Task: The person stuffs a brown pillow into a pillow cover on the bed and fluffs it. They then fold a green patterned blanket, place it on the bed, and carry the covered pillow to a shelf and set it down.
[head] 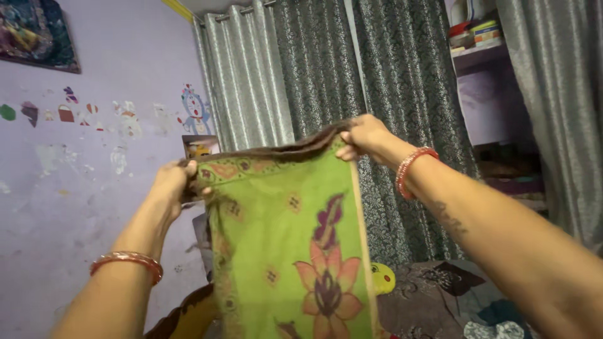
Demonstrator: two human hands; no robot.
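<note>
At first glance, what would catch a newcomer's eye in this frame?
The green cloth with an orange flower print hangs in the centre, held up at its top corners by the left hand and the right hand. Behind it hang grey patterned curtains. Faded stickers dot the lilac wall at left.

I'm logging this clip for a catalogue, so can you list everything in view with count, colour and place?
cloth: one, green with an orange flower print, held up at centre by its top edge
curtains: several panels, grey patterned, behind the cloth
wall: one, lilac with small stickers, left
picture: one, dark, top left on the wall
shelf: one, with small items, top right
bedspread: one, dark patterned, bottom right
yellow toy: one, beside the cloth's right edge
bangles: red, one set on each wrist
left hand: grips the top left corner
right hand: grips the top right corner
</note>
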